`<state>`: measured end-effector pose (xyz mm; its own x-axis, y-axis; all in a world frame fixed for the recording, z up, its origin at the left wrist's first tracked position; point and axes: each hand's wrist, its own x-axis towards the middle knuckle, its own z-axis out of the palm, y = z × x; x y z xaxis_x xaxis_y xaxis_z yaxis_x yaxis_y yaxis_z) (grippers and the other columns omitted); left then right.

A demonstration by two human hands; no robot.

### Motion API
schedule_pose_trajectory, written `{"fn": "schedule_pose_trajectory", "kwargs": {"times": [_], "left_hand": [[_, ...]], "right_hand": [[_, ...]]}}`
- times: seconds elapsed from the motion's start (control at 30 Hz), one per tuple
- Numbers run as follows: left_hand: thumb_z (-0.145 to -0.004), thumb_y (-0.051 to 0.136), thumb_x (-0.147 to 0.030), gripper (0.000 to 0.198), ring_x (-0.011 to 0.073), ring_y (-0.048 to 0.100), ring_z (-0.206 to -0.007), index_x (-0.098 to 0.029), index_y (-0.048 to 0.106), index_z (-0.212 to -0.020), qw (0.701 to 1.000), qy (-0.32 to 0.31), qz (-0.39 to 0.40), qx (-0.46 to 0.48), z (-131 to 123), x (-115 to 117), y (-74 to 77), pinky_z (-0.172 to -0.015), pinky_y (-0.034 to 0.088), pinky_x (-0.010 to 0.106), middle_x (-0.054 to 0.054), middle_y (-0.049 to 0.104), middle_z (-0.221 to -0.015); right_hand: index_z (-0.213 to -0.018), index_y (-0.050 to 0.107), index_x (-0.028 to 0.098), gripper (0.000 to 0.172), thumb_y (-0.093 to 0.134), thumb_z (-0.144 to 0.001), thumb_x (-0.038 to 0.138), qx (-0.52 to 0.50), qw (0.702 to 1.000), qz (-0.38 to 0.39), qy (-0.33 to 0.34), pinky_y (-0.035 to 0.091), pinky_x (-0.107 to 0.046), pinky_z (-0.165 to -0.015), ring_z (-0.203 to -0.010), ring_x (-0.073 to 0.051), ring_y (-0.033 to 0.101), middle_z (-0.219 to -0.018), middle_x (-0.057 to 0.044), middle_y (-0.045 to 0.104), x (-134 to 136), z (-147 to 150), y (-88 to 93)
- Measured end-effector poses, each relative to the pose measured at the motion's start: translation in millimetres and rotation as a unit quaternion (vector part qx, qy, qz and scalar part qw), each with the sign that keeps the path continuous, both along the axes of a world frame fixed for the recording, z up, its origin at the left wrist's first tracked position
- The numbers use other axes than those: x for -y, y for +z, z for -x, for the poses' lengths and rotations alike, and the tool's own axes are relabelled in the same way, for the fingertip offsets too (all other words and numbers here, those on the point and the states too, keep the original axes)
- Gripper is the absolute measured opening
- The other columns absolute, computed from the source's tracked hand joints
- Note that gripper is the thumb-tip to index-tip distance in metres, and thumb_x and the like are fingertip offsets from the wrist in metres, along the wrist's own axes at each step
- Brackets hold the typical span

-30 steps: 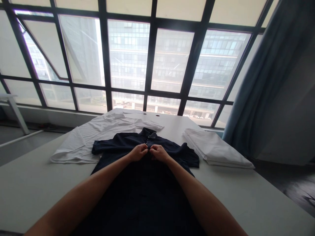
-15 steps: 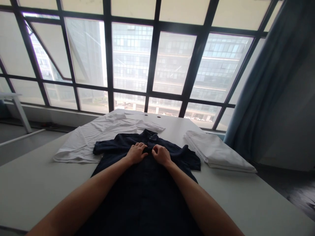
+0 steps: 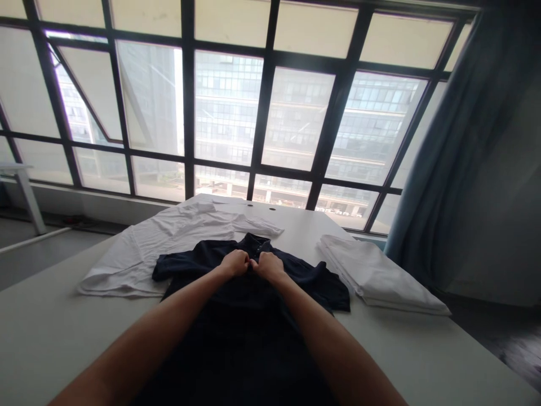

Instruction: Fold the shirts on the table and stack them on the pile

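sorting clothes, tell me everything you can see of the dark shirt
The dark shirt looks navy, of soft cloth, with a collar and short sleeves. It lies spread on the white table, rumpled, collar at the far end; its lower edge is lost in darkness. The left hand and right hand meet on its upper front, apparently pinching it.
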<state>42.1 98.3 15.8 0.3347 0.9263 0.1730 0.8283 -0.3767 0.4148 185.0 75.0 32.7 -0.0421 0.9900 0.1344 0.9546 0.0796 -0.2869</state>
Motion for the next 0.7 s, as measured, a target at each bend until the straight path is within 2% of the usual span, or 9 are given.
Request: {"fn": "schedule_pose_trajectory", "kwargs": {"times": [0.1,0.2,0.3,0.4,0.53,0.6,0.7], "left_hand": [[-0.073,0.066,-0.019,0.008,0.0264,0.067,-0.087,-0.019,0.074,-0.073,1.0,0.004,0.004,0.018,-7.1,-12.2,-5.7,-0.078,0.049,0.031,0.009,0.073,-0.084],[-0.069,0.069,-0.02,0.003,0.0237,0.066,-0.077,-0.02,0.073,-0.067,0.999,0.002,0.026,0.029,-11.7,-24.0,-10.3,-0.071,0.049,0.028,0.007,0.071,-0.073],[-0.064,0.072,-0.02,0.006,0.0225,0.064,-0.067,-0.019,0.07,-0.059,0.998,-0.011,0.058,0.034,-15.3,-35.1,-11.3,-0.064,0.048,0.028,0.006,0.066,-0.061],[-0.06,0.073,-0.019,0.015,0.022,0.062,-0.06,-0.018,0.064,-0.048,0.996,-0.023,0.079,0.04,-18.7,-41.7,-12.0,-0.06,0.047,0.028,0.004,0.058,-0.05],[-0.058,0.071,-0.017,0.012,0.0216,0.061,-0.059,-0.018,0.064,-0.049,0.996,-0.019,0.07,0.059,-21.1,-40.0,-14.1,-0.06,0.047,0.028,0.004,0.057,-0.049],[-0.058,0.07,-0.015,0.006,0.0218,0.062,-0.063,-0.018,0.067,-0.054,0.996,-0.015,0.058,0.069,-21.5,-37.0,-15.4,-0.062,0.047,0.028,0.005,0.061,-0.055],[-0.059,0.069,-0.015,0.007,0.0223,0.062,-0.066,-0.018,0.066,-0.053,0.995,-0.01,0.057,0.076,-22.0,-34.7,-17.9,-0.062,0.046,0.028,0.005,0.061,-0.056]], "right_hand": [[-0.089,0.072,0.011,0.028,0.077,-0.072,0.034,-0.059,0.998,0.013,-0.022,0.054,-0.042,-0.079,-0.096,-0.036,0.07,-0.099,-0.024,0.071,-19.1,2.1,-5.4],[-0.079,0.07,0.013,0.021,0.08,-0.065,0.025,-0.115,0.992,0.045,-0.035,0.057,-0.039,-0.067,-0.077,-0.032,0.073,-0.085,-0.019,0.073,-30.2,-3.9,-8.5],[-0.069,0.066,0.014,0.015,0.077,-0.067,0.024,-0.184,0.975,0.12,-0.04,0.055,-0.035,-0.05,-0.054,-0.027,0.068,-0.065,-0.013,0.07,-34.5,-11.2,-10.4],[-0.06,0.061,0.016,0.019,0.073,-0.072,0.024,-0.3,0.939,0.168,-0.015,0.05,-0.027,-0.042,-0.046,-0.019,0.063,-0.051,-0.005,0.063,-35.6,-16.9,-14.8],[-0.06,0.059,0.015,0.019,0.065,-0.078,0.018,-0.391,0.901,0.188,0.018,0.044,-0.019,-0.04,-0.042,-0.012,0.058,-0.049,0.0,0.06,-31.6,-22.8,-22.1],[-0.062,0.06,0.015,0.017,0.061,-0.079,0.013,-0.399,0.898,0.184,0.025,0.042,-0.017,-0.039,-0.041,-0.01,0.057,-0.05,0.001,0.06,-27.9,-25.1,-25.0],[-0.064,0.06,0.015,0.017,0.057,-0.079,0.007,-0.412,0.895,0.166,0.037,0.039,-0.016,-0.038,-0.04,-0.008,0.055,-0.051,0.004,0.059,-23.0,-27.7,-28.8]]}}
